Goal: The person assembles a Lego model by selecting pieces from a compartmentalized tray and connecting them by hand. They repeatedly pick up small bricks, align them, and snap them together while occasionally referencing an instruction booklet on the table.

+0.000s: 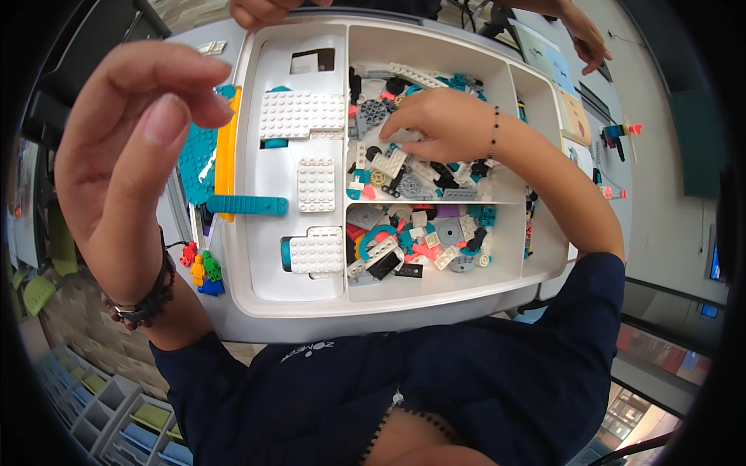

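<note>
My left hand point(128, 155) is raised at the left, fingers loosely curled and thumb apart, with nothing visible in its grasp. My right hand point(443, 128) reaches into the larger upper compartment of a white sorting tray point(291, 305). Its thumb and index finger are apart, low over loose building pieces, beside a white studded brick point(388, 161) and a grey gear wheel point(371, 114). White studded plates point(301, 114) rest in the tray's left section. A teal ribbed strip point(247, 205) lies over the left rim, touching a yellow bar point(227, 151).
A lower compartment holds mixed pieces point(423, 241). Small coloured figures point(203, 268) lie left of the tray. Another person's hands point(264, 11) appear at the far edge and upper right. An open booklet point(556, 74) and a small built model point(615, 140) are at the right.
</note>
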`<state>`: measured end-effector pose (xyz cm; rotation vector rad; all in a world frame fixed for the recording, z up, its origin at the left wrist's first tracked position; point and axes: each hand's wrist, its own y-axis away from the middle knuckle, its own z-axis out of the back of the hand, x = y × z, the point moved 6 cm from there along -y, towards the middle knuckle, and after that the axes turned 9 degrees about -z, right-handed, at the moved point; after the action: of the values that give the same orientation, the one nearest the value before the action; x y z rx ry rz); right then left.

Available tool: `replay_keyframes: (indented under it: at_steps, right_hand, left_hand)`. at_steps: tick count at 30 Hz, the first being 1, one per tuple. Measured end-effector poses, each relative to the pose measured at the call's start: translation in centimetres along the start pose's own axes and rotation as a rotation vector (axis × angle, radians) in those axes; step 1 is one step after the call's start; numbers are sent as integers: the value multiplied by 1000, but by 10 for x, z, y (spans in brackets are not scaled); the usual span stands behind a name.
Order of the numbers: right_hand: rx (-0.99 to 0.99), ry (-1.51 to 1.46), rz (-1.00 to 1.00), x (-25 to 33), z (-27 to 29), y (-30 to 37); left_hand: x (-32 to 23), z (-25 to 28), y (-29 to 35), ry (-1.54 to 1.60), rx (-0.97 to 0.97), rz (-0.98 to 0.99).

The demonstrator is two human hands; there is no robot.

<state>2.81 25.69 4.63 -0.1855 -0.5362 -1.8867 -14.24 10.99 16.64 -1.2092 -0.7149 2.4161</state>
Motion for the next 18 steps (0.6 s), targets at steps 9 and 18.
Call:
replay_keyframes:
  at_steps: [9, 18]
  right_hand:
    - [11, 134, 52, -11, -13, 7]
    - [-29, 183, 6, -10, -15, 9]
  left_hand:
    - [-3, -12, -2, 149, -108, 50]
    - [-10, -38, 2, 128, -41, 121]
